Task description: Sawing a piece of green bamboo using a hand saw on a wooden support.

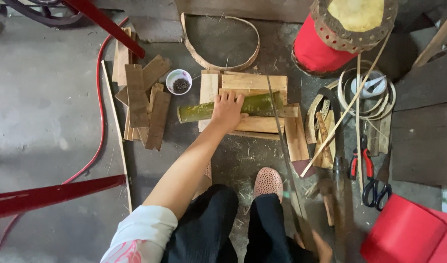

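Observation:
A green bamboo section (262, 103) lies across a stack of pale wooden boards (255, 82) on the concrete floor. My left hand (227, 110) presses down on the middle of the bamboo, fingers wrapped over it. A long thin saw blade (281, 141) crosses the bamboo near its right end and runs back toward me. My right hand (323, 247) is blurred at the bottom edge, closed on the saw's handle end. My foot in a pink perforated shoe (268, 182) rests just in front of the boards.
Brown planks (143, 103) are piled to the left beside a small white bowl (178, 81) of dark bits. Red-handled pliers (360, 163), scissors (377, 191), coiled bamboo strips (370, 92) and a red drum (318, 48) lie right. A red hose (99, 117) runs left.

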